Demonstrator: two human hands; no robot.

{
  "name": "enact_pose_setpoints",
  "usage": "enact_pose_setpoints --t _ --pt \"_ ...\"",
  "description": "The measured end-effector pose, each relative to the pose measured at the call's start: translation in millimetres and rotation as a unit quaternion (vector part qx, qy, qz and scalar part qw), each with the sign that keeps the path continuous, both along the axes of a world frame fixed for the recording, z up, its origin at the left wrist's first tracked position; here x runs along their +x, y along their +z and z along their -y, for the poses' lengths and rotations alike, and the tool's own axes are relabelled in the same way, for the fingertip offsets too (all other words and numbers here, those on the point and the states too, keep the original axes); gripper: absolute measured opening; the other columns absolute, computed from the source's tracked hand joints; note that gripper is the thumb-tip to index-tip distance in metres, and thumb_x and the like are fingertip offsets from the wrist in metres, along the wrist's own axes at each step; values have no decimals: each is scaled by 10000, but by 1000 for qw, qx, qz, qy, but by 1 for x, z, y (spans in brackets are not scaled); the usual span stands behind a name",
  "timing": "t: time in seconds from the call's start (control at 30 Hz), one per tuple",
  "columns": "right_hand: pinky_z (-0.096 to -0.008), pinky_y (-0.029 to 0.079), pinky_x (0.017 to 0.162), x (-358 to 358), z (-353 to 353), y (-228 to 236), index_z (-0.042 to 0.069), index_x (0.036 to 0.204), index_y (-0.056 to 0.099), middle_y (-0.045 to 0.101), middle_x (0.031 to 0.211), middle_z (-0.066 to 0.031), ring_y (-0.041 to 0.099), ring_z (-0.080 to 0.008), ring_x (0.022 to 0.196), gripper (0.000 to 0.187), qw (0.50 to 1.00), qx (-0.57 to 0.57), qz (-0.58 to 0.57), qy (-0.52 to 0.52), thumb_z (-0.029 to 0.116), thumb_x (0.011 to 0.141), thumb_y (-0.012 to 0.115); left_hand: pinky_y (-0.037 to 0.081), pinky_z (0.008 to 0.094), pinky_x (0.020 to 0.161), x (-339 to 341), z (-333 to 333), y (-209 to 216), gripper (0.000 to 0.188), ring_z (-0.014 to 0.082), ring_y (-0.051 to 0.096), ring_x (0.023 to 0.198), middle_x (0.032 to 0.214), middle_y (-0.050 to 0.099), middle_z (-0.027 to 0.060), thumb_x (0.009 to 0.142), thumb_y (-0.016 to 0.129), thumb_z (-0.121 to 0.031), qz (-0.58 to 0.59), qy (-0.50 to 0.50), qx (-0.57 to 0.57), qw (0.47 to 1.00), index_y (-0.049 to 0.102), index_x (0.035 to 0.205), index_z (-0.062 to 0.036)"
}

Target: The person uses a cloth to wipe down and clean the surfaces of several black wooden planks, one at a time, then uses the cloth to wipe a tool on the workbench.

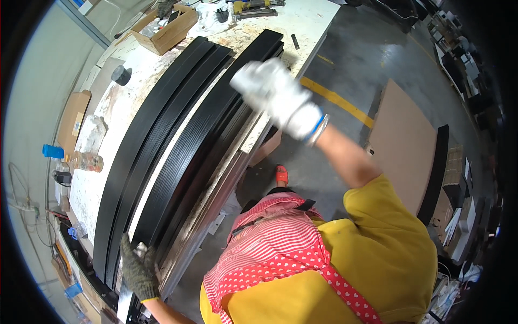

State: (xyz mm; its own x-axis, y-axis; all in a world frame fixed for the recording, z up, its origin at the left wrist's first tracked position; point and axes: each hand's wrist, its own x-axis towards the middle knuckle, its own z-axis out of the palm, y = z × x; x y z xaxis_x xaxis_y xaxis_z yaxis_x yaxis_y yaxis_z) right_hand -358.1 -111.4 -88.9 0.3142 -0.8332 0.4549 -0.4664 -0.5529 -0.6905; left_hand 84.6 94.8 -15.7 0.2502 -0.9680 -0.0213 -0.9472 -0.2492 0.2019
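Long black boards with a fine grain lie lengthwise on the white worktable, one group on the left and another (175,167) on the right along the table's edge. My left hand (140,272), in a dark grey-green knit glove, grips the near end of the right group. Something small and pale shows between its fingers, too small to name. Over the far part of the same boards is my right hand (275,92), in a white glove. Motion smears its fingers, so I cannot make out whether it holds anything or touches the boards.
On the worktable (121,116) stand a wooden box (164,29), a dark round tin (121,75), a clear bottle (86,161) and crumpled white plastic (91,134). Clamps (253,7) lie at its far end. A large brown panel (402,146) stands to the right.
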Motion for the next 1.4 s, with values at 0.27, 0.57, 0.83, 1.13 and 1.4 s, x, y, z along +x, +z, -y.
enact_pose_setpoints --t 0.27,0.57,0.83,1.13,1.4 --pt "-521 540 708 29 12 -55 116 981 637 604 964 -141 638 -349 804 187 981 -50 -45 -181 156 895 477 393 392 1105 76 -43 -30 658 344 531 1296 1395 549 226 820 750 -102 -2 -32 -32 999 488 1413 10" --pt "-353 460 1065 56 -75 -2 56 1190 512 549 1297 -84 549 -213 1232 403 925 120 361 0 164 888 757 373 404 1132 74 -40 -21 647 366 502 1329 1423 529 232 839 711 -141 -1 -3 9 1000 483 1428 -2" --pt "-475 556 706 61 -23 -21 119 917 627 608 861 -161 636 -367 835 92 973 -139 -72 -173 181 893 563 439 412 1062 74 -38 -27 640 364 563 1254 1372 569 227 854 731 -217 8 -17 -23 1000 500 1412 -7" --pt "-446 573 721 188 -117 18 115 939 595 620 896 -134 629 -325 839 112 962 -239 -119 58 167 874 520 439 408 1063 81 -45 -18 635 357 555 1267 1375 572 213 843 745 -220 -26 2 -16 1000 513 1399 -18" --pt "-416 557 697 172 -106 13 128 988 631 613 946 -106 601 -306 843 160 951 -220 -210 -61 147 855 545 437 416 1064 109 -59 -24 539 366 572 1238 1342 593 225 891 703 -283 -22 48 -29 998 575 1318 20"
